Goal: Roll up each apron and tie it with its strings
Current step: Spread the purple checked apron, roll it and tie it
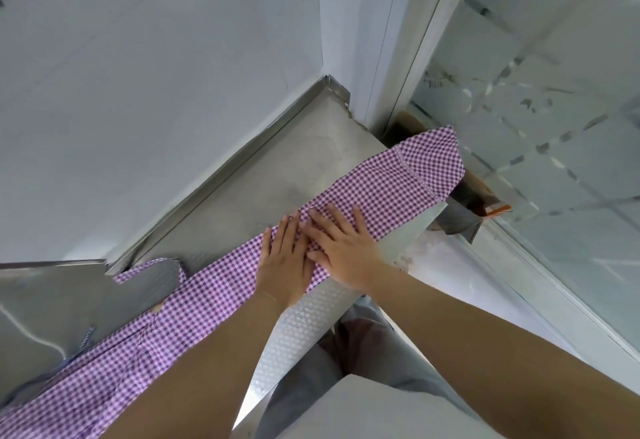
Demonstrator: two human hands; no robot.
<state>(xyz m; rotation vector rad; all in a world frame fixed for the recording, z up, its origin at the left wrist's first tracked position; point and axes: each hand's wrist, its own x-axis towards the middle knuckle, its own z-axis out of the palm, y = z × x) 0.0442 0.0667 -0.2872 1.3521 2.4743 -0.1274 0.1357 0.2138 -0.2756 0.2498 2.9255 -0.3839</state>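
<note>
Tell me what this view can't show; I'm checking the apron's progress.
- Apron lower left end: cut off by the head view's frame edge.
- Its strings: none plainly identifiable.
- Cloth under left hand and right hand: covered by flat palms.
- Counter front: hidden behind forearms.

Apron (pixel 221 286): thin woven cloth, purple-white gingham, matt, soft creases, w/ a stitched band near its far end. Counter (pixel 277 161): brushed metal, dull sheen, scuffed & smeared; raised back lip shinier. Its front edge (pixel 304 320) has an embossed dimpled texture, semi-glossy. Wall (pixel 138 57): smooth matt white panels. Door (pixel 554 126) at right: glass, glossy, w/ frosted etched pattern, in a pale metal-looking frame. Trousers (pixel 363 352): grey cloth, matt.
</note>
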